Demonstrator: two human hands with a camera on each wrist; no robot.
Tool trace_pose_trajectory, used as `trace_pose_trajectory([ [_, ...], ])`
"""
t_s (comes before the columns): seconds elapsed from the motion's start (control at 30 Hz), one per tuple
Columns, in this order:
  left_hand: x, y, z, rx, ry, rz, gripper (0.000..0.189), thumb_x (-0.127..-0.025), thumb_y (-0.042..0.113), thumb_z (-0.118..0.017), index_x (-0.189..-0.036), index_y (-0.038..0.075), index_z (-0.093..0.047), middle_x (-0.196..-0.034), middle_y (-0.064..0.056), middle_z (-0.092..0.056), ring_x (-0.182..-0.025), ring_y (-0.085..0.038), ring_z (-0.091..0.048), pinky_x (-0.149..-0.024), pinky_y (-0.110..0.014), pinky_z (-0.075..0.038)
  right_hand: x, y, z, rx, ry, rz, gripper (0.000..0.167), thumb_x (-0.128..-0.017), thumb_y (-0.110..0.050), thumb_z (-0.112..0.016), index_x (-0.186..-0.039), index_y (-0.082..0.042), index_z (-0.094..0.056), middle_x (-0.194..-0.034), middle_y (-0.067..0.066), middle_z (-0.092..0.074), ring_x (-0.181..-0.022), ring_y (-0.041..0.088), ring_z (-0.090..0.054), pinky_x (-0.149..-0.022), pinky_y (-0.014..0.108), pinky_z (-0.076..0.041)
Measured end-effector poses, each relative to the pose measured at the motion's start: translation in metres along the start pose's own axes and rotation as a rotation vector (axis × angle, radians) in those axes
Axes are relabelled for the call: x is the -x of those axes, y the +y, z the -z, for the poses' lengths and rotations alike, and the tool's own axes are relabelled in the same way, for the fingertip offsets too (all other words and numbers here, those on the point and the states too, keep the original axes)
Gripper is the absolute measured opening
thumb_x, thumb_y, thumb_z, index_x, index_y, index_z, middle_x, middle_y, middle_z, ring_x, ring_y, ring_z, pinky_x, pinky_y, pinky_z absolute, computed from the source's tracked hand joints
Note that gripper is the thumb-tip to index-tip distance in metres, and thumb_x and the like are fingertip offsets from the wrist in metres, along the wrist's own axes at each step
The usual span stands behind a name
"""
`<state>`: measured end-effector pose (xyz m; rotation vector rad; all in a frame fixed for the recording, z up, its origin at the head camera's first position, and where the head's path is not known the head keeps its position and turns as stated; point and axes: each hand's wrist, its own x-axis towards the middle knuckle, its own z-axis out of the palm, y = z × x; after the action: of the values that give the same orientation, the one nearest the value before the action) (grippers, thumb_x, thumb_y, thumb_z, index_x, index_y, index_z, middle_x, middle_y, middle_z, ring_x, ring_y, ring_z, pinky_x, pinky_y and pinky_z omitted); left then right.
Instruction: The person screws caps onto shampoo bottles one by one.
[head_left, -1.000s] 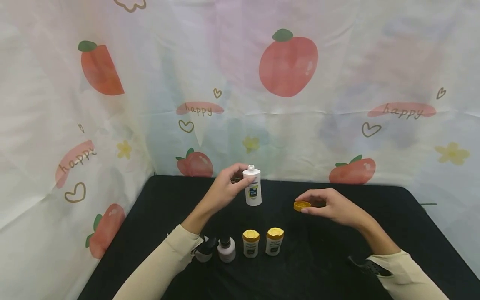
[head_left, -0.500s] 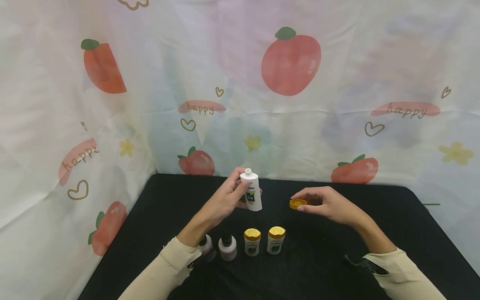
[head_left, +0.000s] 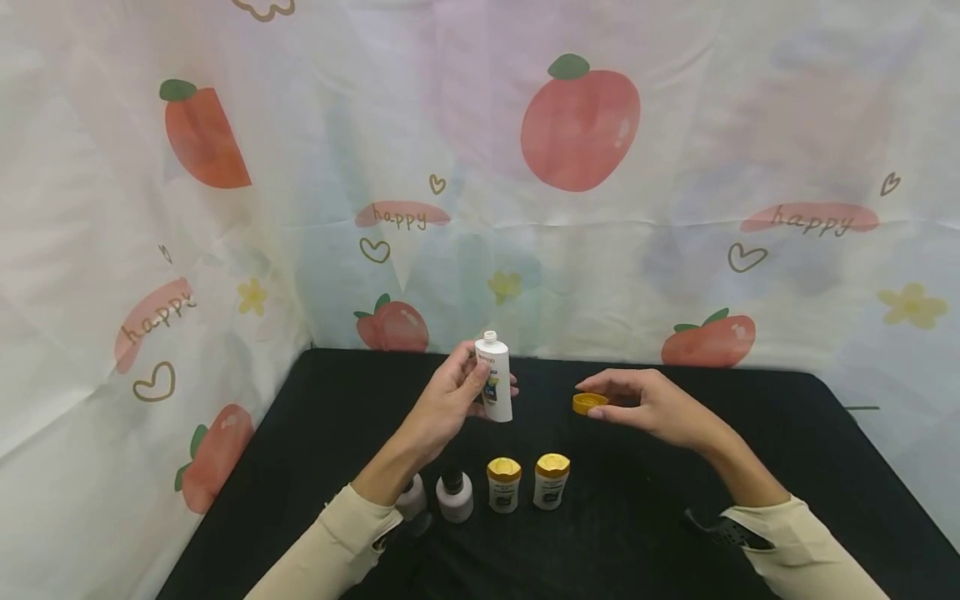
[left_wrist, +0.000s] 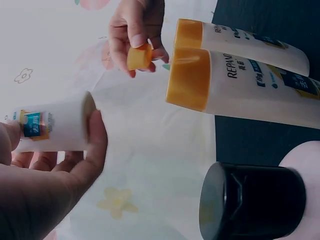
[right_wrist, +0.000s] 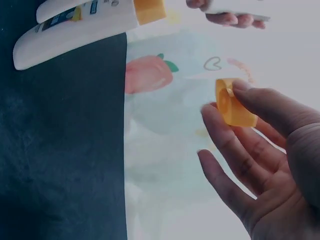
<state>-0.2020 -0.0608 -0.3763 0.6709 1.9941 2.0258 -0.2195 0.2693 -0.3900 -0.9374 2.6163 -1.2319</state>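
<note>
A white shampoo bottle (head_left: pixel 495 392) with a bare threaded neck is held up above the table by my left hand (head_left: pixel 442 404), thumb across its front and fingers behind. It leans slightly, neck upward. To its right, my right hand (head_left: pixel 648 408) pinches a yellow bottle cap (head_left: pixel 588 404) between thumb and fingers, apart from the bottle. In the right wrist view the cap (right_wrist: pixel 235 105) sits between the thumb and fingers. The left wrist view has the bottle (left_wrist: pixel 55 125) lying across the left palm, with the other hand (left_wrist: pixel 135 30) and its cap farther off.
Two white bottles with yellow caps, one left (head_left: pixel 503 485) and one right (head_left: pixel 551 482), stand on the black table (head_left: pixel 637 533). Left of them are a pale bottle with a black top (head_left: pixel 454 497) and another (head_left: pixel 411 497) partly behind the left wrist. A patterned cloth (head_left: pixel 465 150) hangs behind.
My left hand has drawn the bottle slightly left and lower, and its fingers now wrap farther round it. The right hand has moved a little left with the cap.
</note>
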Motion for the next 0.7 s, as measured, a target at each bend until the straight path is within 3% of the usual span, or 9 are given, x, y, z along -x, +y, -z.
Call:
trace_pose_trajectory([
  [0.2,0.003,-0.002,-0.002,-0.065,0.046,-0.013,0.044,-0.104,0.028,-0.059,-0.145,0.016,-0.047,-0.134,-0.008,-0.064,-0.122,-0.024,-0.062,-0.090,-0.044,-0.058,-0.002,-0.009,-0.002,-0.064,0.073,-0.039,0.031,-0.094,-0.024,-0.075,-0.123,-0.015,-0.069,-0.108,0.002,-0.072,-0.093,0.018,-0.071,-0.080,0.029,-0.059],
  [0.33,0.006,-0.006,-0.007,-0.105,0.072,-0.033,0.041,-0.101,0.020,-0.065,-0.139,0.010,-0.054,-0.130,-0.012,-0.065,-0.114,-0.026,-0.065,-0.083,-0.039,-0.059,-0.004,-0.015,-0.003,-0.126,0.094,-0.050,0.030,-0.094,-0.020,-0.074,-0.123,-0.014,-0.067,-0.110,0.006,-0.070,-0.094,0.024,-0.071,-0.080,0.029,-0.059],
  [0.7,0.010,-0.008,-0.024,-0.262,0.045,-0.079,0.037,-0.097,0.015,-0.071,-0.132,0.009,-0.061,-0.118,-0.009,-0.069,-0.105,-0.023,-0.070,-0.081,-0.030,-0.059,-0.014,-0.033,-0.006,-0.176,0.072,0.017,0.030,-0.094,-0.018,-0.075,-0.123,-0.016,-0.068,-0.116,0.004,-0.070,-0.102,0.019,-0.071,-0.087,0.029,-0.058],
])
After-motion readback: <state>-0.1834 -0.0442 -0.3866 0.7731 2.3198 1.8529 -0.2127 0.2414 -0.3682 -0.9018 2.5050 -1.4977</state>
